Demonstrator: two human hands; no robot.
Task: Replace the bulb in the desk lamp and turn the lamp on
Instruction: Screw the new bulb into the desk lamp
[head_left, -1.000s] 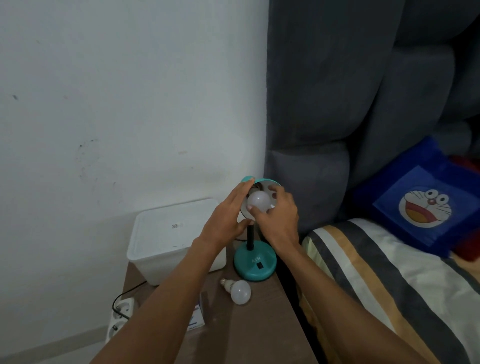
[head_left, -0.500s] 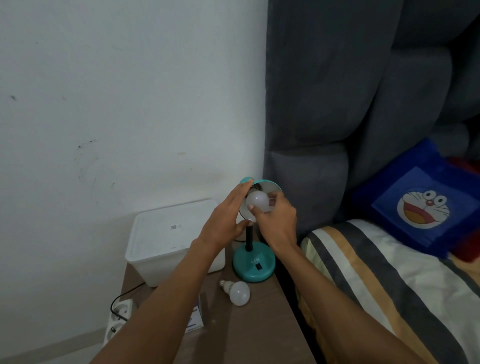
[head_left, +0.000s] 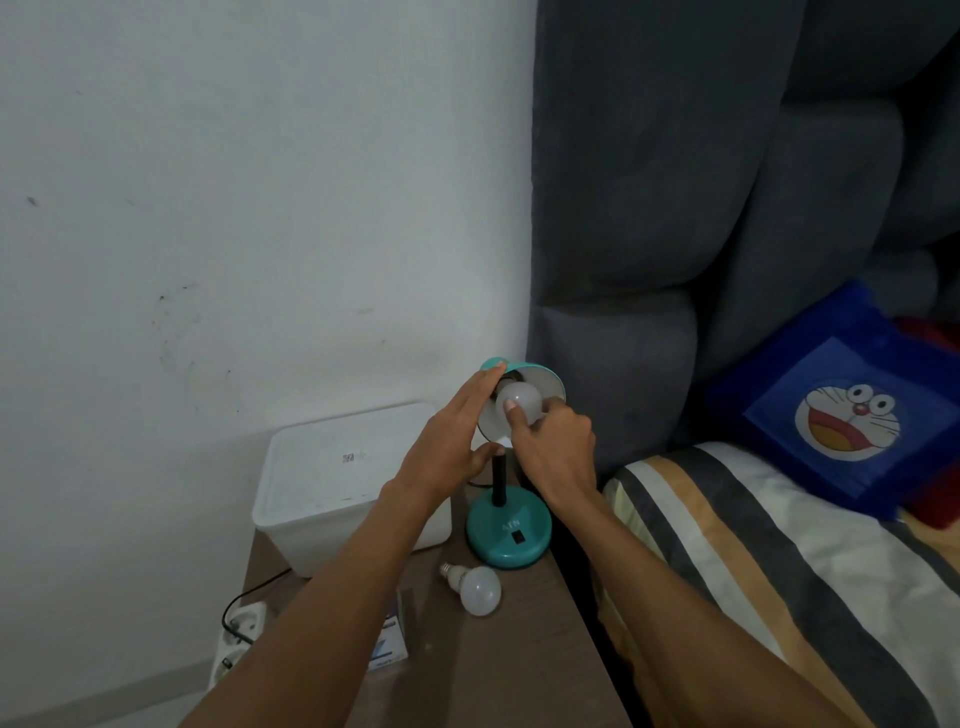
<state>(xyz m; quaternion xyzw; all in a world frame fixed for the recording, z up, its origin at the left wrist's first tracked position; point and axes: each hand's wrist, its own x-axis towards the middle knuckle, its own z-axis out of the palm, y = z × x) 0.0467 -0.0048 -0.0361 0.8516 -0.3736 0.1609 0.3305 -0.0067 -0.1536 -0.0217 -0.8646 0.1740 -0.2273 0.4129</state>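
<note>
A teal desk lamp stands on the bedside table, its round base (head_left: 508, 530) carrying a black switch and its shade (head_left: 548, 380) tilted toward me. A white bulb (head_left: 522, 404) sits inside the shade, unlit. My right hand (head_left: 553, 448) pinches that bulb with thumb and fingers. My left hand (head_left: 451, 441) is wrapped around the left side of the shade, fingers along its rim and thumb underneath. A second white bulb (head_left: 479, 590) lies loose on the table in front of the base.
A white lidded plastic box (head_left: 337, 483) sits left of the lamp against the wall. A small bulb carton (head_left: 388, 644) lies by my left forearm. A power strip (head_left: 240, 631) with a black cable lies on the floor. Grey headboard and striped bedding are to the right.
My right hand's fingers have shifted round the bulb in the shade. My left hand has stayed on the shade. The view has drifted slightly.
</note>
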